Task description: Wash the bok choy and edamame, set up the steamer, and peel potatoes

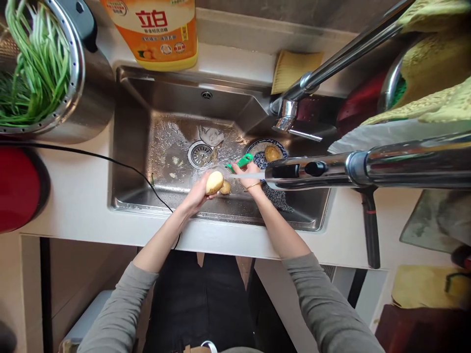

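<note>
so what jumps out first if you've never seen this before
The two hands meeting over the steel sink: the left hand holds a peeled potato, the right hand a green-handled peeler. A chrome tap spout juts across from the right, and green stalks fill a colander at top left.

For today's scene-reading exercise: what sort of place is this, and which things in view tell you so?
Most likely a home kitchen, at the sink. A stainless steel sink with a tap over it, a bottle of dish detergent on the ledge behind, and a colander of green vegetables all point to that.
</note>
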Action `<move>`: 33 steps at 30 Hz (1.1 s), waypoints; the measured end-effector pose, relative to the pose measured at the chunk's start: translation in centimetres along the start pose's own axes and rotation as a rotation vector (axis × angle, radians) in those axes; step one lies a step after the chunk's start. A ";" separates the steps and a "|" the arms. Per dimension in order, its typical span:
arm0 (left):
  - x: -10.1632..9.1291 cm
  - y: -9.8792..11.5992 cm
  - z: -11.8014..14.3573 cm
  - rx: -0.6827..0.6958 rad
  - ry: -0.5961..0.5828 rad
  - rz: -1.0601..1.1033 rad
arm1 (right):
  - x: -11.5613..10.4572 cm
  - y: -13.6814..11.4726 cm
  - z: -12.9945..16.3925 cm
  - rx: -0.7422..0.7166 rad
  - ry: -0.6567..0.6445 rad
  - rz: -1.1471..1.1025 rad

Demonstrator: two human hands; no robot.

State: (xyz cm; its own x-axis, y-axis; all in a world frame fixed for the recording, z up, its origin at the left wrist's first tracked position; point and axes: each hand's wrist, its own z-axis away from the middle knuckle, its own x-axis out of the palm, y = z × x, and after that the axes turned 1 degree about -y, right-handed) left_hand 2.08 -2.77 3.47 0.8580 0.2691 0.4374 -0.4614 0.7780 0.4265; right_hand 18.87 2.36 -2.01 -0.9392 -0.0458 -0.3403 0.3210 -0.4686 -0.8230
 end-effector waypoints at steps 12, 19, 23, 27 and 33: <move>-1.3 -0.5 -1.1 0.129 0.096 -0.030 | 2.5 -3.8 4.6 -0.015 -0.245 -0.396; -1.9 0.4 -0.5 0.121 0.078 0.015 | 0.9 0.5 1.4 0.087 -0.065 -0.187; -1.9 0.8 -0.7 0.049 -0.006 0.009 | 0.2 1.3 1.4 -0.083 -0.017 0.068; -1.4 0.2 -1.2 -0.016 0.000 -0.006 | 0.1 0.6 2.7 -0.241 -0.015 0.245; 0.5 -1.6 -2.7 -0.125 -0.111 -0.089 | -2.0 0.9 4.5 -0.262 0.108 0.410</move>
State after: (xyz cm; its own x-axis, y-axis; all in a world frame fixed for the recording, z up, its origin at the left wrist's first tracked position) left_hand 3.89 -2.30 0.87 0.8610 0.1374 0.4897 -0.3474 0.8621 0.3689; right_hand 20.46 -1.95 -0.09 -0.7154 -0.0818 -0.6939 0.6944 -0.1933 -0.6931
